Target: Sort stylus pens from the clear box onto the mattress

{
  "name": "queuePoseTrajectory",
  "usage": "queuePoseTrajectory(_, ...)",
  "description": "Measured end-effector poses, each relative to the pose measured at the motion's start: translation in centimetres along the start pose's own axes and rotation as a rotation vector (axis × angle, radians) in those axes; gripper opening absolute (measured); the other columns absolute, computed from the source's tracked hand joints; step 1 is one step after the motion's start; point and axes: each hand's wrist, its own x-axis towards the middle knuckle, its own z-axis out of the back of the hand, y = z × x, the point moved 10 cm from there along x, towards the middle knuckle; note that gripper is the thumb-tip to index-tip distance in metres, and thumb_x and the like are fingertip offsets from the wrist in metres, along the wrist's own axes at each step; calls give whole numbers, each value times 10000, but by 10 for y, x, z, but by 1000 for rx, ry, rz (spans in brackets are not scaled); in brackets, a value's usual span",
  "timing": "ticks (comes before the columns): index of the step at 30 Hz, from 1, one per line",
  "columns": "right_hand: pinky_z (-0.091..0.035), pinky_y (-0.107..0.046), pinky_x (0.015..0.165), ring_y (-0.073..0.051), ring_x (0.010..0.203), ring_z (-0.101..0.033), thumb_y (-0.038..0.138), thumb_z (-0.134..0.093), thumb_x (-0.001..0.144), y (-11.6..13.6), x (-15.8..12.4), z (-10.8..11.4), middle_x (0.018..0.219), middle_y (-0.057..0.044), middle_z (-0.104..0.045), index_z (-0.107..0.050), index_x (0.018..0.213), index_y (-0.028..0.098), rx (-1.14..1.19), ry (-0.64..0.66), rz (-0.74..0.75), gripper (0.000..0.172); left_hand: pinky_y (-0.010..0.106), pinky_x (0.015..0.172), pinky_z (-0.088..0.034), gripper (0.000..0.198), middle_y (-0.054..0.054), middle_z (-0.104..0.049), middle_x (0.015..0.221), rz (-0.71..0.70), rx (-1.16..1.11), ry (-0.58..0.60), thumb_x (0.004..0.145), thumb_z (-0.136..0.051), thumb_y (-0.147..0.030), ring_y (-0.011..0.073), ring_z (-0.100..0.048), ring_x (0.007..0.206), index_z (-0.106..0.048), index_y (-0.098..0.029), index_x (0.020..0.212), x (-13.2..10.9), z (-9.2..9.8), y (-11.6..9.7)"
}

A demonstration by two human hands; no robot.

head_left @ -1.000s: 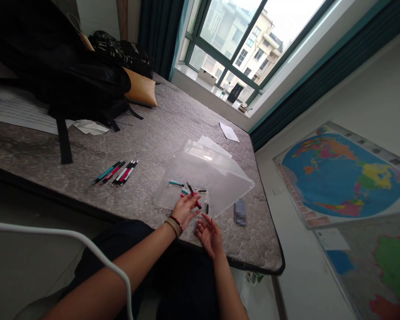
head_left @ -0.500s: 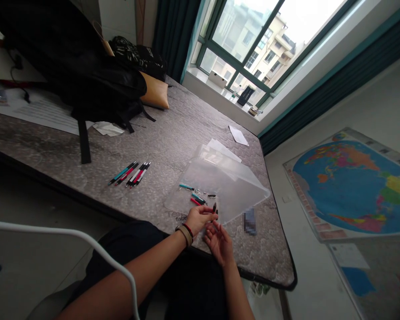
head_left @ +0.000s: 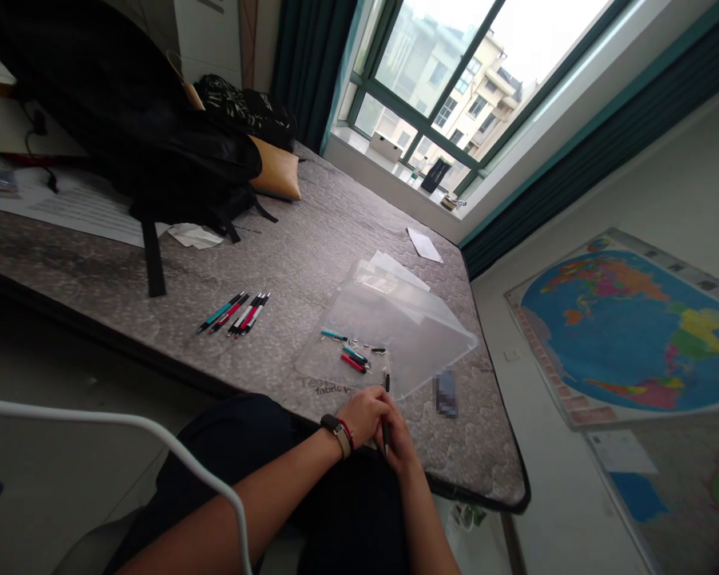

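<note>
At the near edge of the mattress my hands meet around a dark pen. My left hand (head_left: 364,415), with a watch on its wrist, has its fingers closed at the pen's upper part. Beneath it, my right hand (head_left: 400,441) curls round the lower part of the pen (head_left: 387,435), whose tip points down toward me. Fingers overlap and hide the pen's middle. Just beyond, a clear plastic folder (head_left: 425,351) lies on the mattress. Loose pen parts rest on it: a teal barrel (head_left: 334,335), a teal piece (head_left: 355,353), a red piece (head_left: 353,364) and small bits.
Several assembled pens (head_left: 233,313) lie in a row to the left on the mattress (head_left: 287,263). A black backpack (head_left: 197,152) is at the far left beside a tan pouch (head_left: 277,169). A pixelated item (head_left: 446,393) lies right of the folder. A white cable (head_left: 156,435) crosses the lower left.
My hands have come together and dropped slightly toward me. The pen has turned to hang tip down between them, and the right hand's spread fingers have closed round it.
</note>
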Motion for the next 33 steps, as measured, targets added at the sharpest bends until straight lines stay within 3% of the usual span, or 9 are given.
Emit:
queuePoseTrajectory(3, -557, -261, 724, -162, 872, -672, 323, -734, 755, 5, 1, 6, 1047, 3, -699, -644, 1093, 254, 40, -21, 38, 357, 258, 821, -473, 266, 41, -648, 964, -17, 23, 49, 772, -493, -52, 154, -592, 887, -712, -198, 732, -1, -10, -1)
queuePoseTrajectory(9, -542, -208, 638, -117, 733, -667, 298, -749, 767, 9, 2, 10, 894, 27, -697, -578, 1110, 263, 35, -12, 80, 384, 245, 794, -470, 220, 33, -617, 988, 6, 80, 139, 785, -522, -74, 140, -584, 855, -696, -191, 716, -6, -19, 0)
queuePoseTrajectory(13, -554, -219, 699, -122, 815, -679, 244, -767, 744, 18, 1, 17, 945, 24, -695, -523, 1110, 274, 79, -54, 172, 441, 256, 838, -473, 296, 39, -580, 1076, 22, 38, 62, 806, -468, -55, 144, -582, 908, -701, -220, 886, -4, -8, -5)
queuePoseTrajectory(17, -552, -217, 618, -123, 706, -683, 270, -781, 730, 23, -1, 23, 837, 46, -684, -487, 1082, 269, 46, -114, 211, 459, 257, 854, -472, 366, 42, -587, 1027, 81, -38, -26, 757, -448, -12, 149, -586, 920, -686, -213, 948, 0, 3, 0)
queuePoseTrajectory(21, -552, -216, 580, -116, 640, -680, 349, -786, 726, 29, -3, 31, 882, 18, -708, -464, 1038, 258, 3, -175, 253, 457, 278, 812, -479, 206, 54, -628, 985, 253, -58, -115, 773, -554, -152, 159, -604, 834, -680, -186, 932, -1, 13, 21)
queuePoseTrajectory(26, -560, -241, 561, -135, 644, -687, 385, -771, 736, 31, -3, 36, 928, -12, -716, -461, 1004, 238, -41, -203, 281, 435, 276, 685, -467, 311, 31, -680, 771, 465, -83, 51, 778, -624, -425, 184, -636, 739, -658, -168, 951, -9, -7, 44)
queuePoseTrajectory(29, -570, -284, 566, -166, 647, -698, 408, -751, 749, 32, -3, 30, 963, -28, -714, -440, 1038, 243, -88, -185, 294, 455, 271, 660, -458, 291, 27, -685, 728, 491, -29, 145, 706, -701, -396, 193, -646, 720, -660, -165, 879, -14, -17, 49)
queuePoseTrajectory(33, -561, -284, 527, -189, 645, -703, 418, -734, 760, 35, -7, 24, 971, -46, -716, -427, 1034, 242, -195, -187, 325, 447, 248, 585, -456, 229, 0, -683, 662, 564, -108, 253, 744, -661, -310, 159, -641, 575, -638, -171, 925, -21, -29, 55)
